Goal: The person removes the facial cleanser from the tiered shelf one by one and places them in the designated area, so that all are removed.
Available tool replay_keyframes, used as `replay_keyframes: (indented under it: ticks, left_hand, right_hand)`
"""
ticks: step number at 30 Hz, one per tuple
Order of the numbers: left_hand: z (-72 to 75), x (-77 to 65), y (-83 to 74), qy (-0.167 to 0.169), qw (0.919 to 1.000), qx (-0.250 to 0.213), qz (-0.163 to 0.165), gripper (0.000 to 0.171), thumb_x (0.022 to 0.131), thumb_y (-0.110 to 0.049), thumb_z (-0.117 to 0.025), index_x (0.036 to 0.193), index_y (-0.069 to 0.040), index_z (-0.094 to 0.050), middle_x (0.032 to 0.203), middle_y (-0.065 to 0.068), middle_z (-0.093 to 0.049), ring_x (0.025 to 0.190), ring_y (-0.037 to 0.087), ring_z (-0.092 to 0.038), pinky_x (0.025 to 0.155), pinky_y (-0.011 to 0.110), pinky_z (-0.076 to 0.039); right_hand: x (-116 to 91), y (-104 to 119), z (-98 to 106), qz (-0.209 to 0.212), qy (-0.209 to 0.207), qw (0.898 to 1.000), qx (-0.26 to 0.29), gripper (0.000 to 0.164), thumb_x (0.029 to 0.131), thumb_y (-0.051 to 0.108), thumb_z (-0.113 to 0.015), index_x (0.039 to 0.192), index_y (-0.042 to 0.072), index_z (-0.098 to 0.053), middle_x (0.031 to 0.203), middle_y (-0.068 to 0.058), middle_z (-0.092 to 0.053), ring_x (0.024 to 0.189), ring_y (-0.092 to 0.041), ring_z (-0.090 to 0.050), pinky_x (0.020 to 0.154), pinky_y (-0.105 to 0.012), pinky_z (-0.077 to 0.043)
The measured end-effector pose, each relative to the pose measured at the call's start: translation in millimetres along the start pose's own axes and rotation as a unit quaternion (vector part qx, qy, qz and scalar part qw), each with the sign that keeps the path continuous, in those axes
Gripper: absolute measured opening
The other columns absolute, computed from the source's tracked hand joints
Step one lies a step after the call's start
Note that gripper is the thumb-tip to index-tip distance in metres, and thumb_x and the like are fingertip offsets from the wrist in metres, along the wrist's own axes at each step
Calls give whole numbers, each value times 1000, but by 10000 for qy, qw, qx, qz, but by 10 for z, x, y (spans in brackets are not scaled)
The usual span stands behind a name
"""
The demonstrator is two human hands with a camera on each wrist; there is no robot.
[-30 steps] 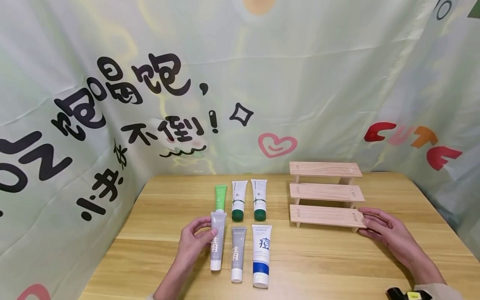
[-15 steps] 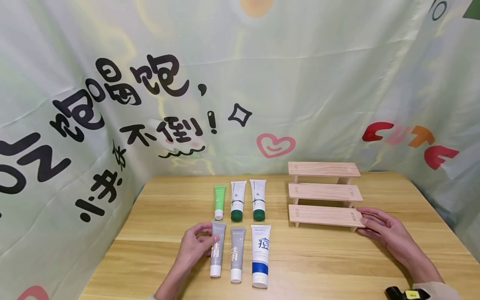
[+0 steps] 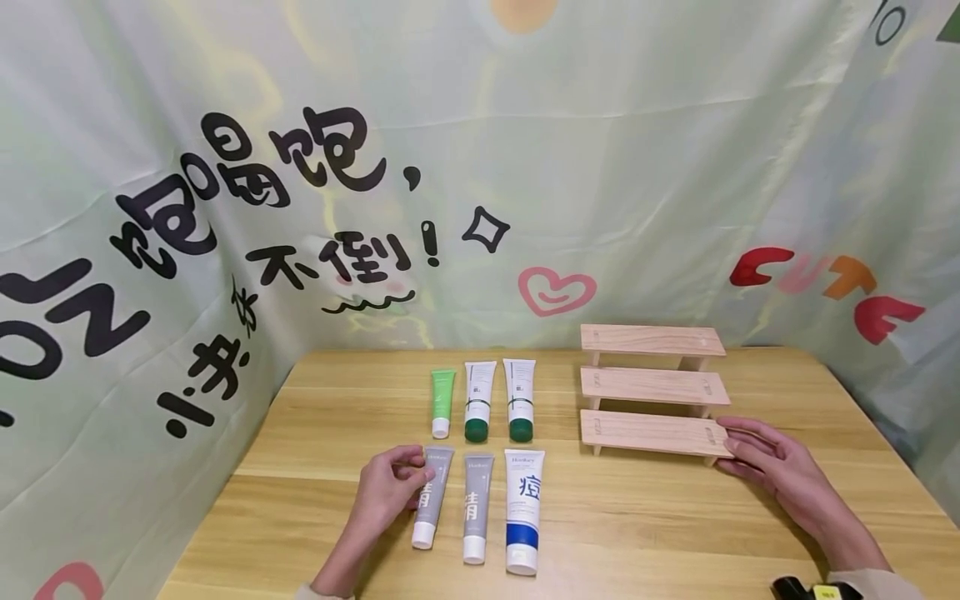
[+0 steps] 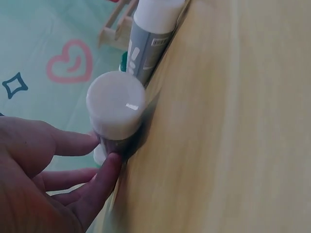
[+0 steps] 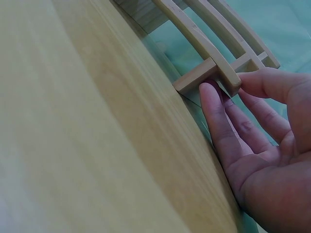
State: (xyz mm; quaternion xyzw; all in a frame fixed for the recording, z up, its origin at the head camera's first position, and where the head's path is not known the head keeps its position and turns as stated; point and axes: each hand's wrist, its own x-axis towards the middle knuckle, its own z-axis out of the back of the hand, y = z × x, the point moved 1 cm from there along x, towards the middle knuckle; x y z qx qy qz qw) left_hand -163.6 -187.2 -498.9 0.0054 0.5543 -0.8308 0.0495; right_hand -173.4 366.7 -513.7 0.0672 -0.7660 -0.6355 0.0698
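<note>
My left hand (image 3: 392,483) pinches a grey squeeze tube (image 3: 433,496) with a white cap, thumb on one side and fingers on the other. The tube slants slightly, its cap toward me; in the left wrist view that white cap (image 4: 115,104) faces the camera close over the table. A second grey tube (image 3: 476,500) lies just right of it, then a larger white and blue tube (image 3: 522,500). My right hand (image 3: 776,467) holds the right end of the lowest step of a three-tier wooden stand (image 3: 652,431), thumb against the board's end (image 5: 228,80) and fingers beneath.
Behind the front row lie a small green tube (image 3: 442,400) and two white tubes with green caps (image 3: 477,396). The wooden table (image 3: 637,533) meets a printed cloth (image 3: 660,208) at the back and sides. A black object (image 3: 795,587) sits at the right wrist.
My left hand has brought the grey tube down and toward me, off the green tube it overlapped, and its cap has swung left. The right hand stays on the stand.
</note>
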Motion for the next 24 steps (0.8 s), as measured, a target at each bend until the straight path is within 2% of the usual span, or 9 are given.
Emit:
replay_keyframes:
  ticks: [8, 13, 17, 24]
  left_hand:
    - [13, 4, -7, 118, 9998, 146, -54, 41, 85, 0, -80, 123, 9, -66, 105, 14, -69, 81, 19, -65, 52, 34, -60]
    - [35, 46, 18, 106, 9999, -3, 11, 40, 89, -1, -77, 125, 8, -64, 109, 16, -67, 78, 19, -66, 52, 35, -60]
    - [102, 122, 62, 25, 10000, -83, -15, 36, 94, -6, -72, 128, 4, -64, 111, 16, -66, 79, 21, -67, 53, 35, -60]
    - [303, 320, 140, 6, 9996, -79, -256, 32, 99, -12, -68, 129, 0, -64, 114, 17, -64, 91, 27, -66, 59, 34, -61]
  right_hand:
    - [-16, -13, 16, -97, -96, 9999, -16, 33, 105, -1, -52, 129, 18, -67, 118, 6, -71, 106, -8, -69, 85, -32, -60]
    - [16, -6, 19, -55, -27, 10000, 24, 33, 105, -2, -52, 131, 14, -66, 119, 5, -71, 107, -8, -69, 86, -33, -60]
    - [48, -23, 20, -71, 111, 9998, 163, 34, 106, -3, -50, 131, 13, -65, 120, 3, -71, 108, -9, -68, 87, -34, -60]
    - [47, 4, 93, -256, 124, 9994, 220, 37, 107, -2, -47, 129, 21, -66, 119, 5, -72, 107, -11, -70, 86, -35, -60]
